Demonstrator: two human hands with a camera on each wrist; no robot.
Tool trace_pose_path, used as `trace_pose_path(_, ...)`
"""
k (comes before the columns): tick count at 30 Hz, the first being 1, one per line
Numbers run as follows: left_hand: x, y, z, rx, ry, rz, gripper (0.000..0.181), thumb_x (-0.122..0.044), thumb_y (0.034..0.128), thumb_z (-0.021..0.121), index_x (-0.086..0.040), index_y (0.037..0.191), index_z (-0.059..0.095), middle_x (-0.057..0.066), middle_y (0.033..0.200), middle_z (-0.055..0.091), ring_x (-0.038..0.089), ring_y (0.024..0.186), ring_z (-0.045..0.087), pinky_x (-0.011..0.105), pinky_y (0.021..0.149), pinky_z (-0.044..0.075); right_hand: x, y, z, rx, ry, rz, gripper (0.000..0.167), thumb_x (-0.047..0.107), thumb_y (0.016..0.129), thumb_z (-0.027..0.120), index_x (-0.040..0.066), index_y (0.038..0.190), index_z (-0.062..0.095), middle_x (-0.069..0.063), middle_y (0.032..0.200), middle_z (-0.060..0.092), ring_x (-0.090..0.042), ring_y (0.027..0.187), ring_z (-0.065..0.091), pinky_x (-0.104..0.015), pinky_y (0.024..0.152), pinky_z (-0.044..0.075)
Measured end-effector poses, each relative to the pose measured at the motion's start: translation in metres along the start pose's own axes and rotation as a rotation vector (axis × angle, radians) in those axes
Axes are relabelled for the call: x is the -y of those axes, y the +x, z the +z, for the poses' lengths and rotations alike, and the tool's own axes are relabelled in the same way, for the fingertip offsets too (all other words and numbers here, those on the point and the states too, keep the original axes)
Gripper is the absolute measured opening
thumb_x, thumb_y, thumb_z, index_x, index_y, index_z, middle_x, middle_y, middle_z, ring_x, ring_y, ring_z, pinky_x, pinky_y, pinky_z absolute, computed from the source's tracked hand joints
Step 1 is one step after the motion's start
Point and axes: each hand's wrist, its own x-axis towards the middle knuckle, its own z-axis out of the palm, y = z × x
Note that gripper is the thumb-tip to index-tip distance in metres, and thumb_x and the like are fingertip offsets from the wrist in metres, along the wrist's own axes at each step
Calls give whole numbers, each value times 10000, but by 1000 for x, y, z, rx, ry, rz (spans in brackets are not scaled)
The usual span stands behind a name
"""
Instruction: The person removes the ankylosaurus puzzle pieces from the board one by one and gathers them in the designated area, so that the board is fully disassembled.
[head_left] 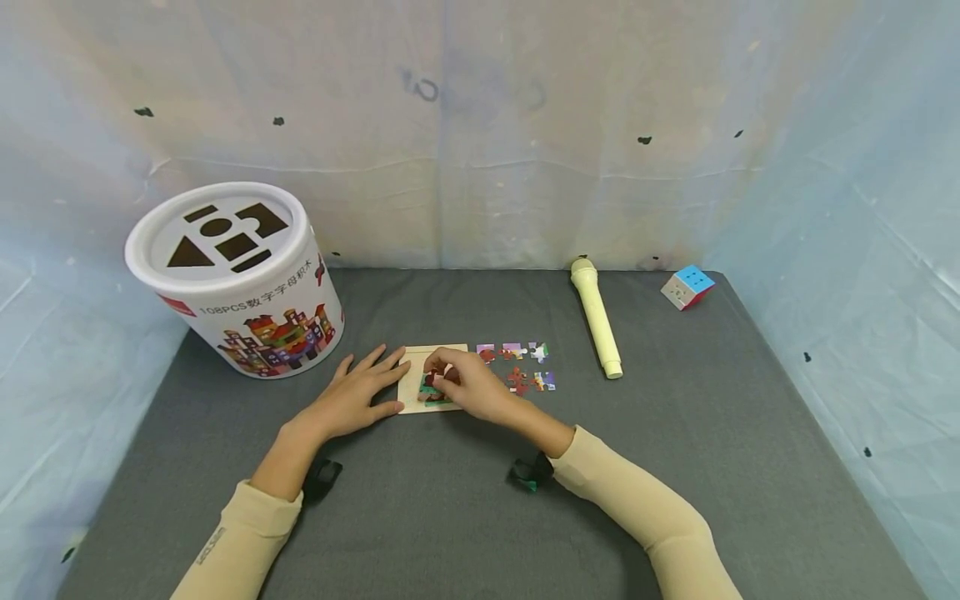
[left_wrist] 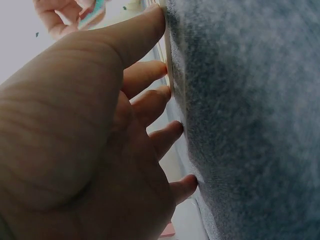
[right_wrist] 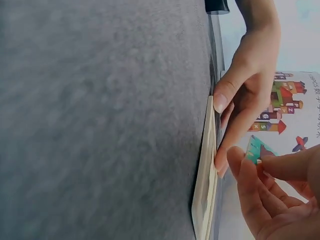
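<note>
A thin wooden puzzle board (head_left: 412, 388) lies flat on the grey cloth. My left hand (head_left: 356, 396) has its fingers spread, with the thumb and some fingertips touching the board's left edge and others resting on the cloth. Over the board, my right hand (head_left: 474, 385) pinches a green puzzle piece (right_wrist: 254, 149) between thumb and fingers, lifted above the board in the right wrist view. Green and dark picture parts show beneath that hand in the head view, partly hidden by it. Several loose jigsaw pieces (head_left: 513, 351) lie just right of the board.
A large white block bucket (head_left: 262, 312) with shaped holes in its lid stands at the back left. Toward the back right lie a pale yellow toy microphone (head_left: 597, 321) and a puzzle cube (head_left: 687, 287). Pale sheeting (head_left: 525, 192) walls the back and sides.
</note>
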Motion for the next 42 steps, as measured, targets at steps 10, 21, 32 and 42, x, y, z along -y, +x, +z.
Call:
trace_pose_path(10,0,1,0,12,-4,-2,706,-374,953,679,-147,1553,382,87,1643,218,390,1506,119,735,1099,30,-7,-30,-14,-39,10,-1,220,-87,910,643,-7,1114,627,-69,1031,644,-132,706,519,-254,633,458)
trace_pose_path(21,2,-1,1,5,-23,7,705,-369,954,679,-143,1552,381,92,1640,226,391,1506,124,733,1099,24,-17,-62,-25,-90,45,55,277,-130,892,640,-25,1146,606,-140,1067,656,-187,813,592,-286,702,515)
trace_pose_path(32,3,-1,2,0,-12,6,697,-388,962,665,-145,1552,385,78,1647,214,380,1507,132,730,1101,23,-19,-85,-30,-63,-34,97,202,-68,887,699,27,1062,667,-58,1014,687,-119,806,613,-271,709,528)
trace_pose_path(42,3,0,1,3,-14,11,695,-385,962,666,-143,1550,386,81,1647,215,382,1507,131,730,1100,16,-21,-93,-28,-75,-128,31,241,-49,888,707,57,1086,621,-45,902,661,-79,696,536,-240,620,481)
